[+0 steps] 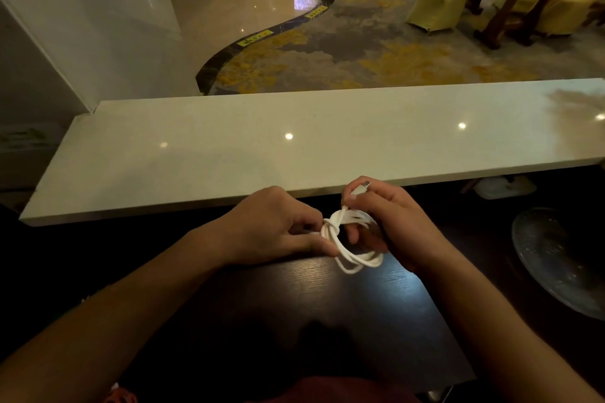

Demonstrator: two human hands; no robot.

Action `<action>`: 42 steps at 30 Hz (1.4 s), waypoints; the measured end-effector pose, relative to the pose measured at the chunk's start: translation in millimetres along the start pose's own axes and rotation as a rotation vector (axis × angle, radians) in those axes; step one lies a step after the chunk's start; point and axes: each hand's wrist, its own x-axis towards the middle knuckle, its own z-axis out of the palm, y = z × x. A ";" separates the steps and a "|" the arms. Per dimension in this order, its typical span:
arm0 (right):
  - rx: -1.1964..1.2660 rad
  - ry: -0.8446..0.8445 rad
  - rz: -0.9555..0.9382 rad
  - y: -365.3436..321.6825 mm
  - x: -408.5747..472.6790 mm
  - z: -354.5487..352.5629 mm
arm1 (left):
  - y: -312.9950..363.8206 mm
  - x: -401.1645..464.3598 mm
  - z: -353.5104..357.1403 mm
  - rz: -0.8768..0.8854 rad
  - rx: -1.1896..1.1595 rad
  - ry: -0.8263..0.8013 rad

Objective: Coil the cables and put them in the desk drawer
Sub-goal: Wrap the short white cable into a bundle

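Over the dark wooden desk (pixel 294 304), my left hand (pixel 271 229) pinches the wrapped part of the white cable coil (pixel 350 239). My right hand (pixel 386 222) holds the other side of the coil, its fingers curled around the connector (pixel 360 189). Beyond my hands lies a pale stone counter (pixel 262 141); a glass plate (pixel 563 258) is to the right.

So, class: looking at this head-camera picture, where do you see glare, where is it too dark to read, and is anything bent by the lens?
Head view: round lamp glare spots dot the pale counter; the dark desk is underexposed apart from one bluish sheen beside the white cable; the counter's edges bow, a wide-angle effect; the glass plate at right is dim.
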 end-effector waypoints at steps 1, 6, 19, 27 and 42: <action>-0.009 0.005 -0.006 0.3 0.2 -0.8 | 0.4 -0.3 0.1 -0.002 0.004 0.018; -0.097 0.063 -0.035 -3.7 0.4 -10.1 | -2.5 -3.3 3.7 -0.036 0.083 0.110; 0.085 0.113 -0.059 8.4 0.2 2.1 | -3.3 -12.2 20.0 -0.109 -0.987 -0.166; 0.117 0.200 -0.097 16.3 3.5 12.3 | 6.9 -2.8 77.4 -0.059 -1.551 0.180; 0.155 0.297 -0.047 31.6 -0.5 24.0 | 17.9 -1.8 90.9 -0.206 -1.370 0.341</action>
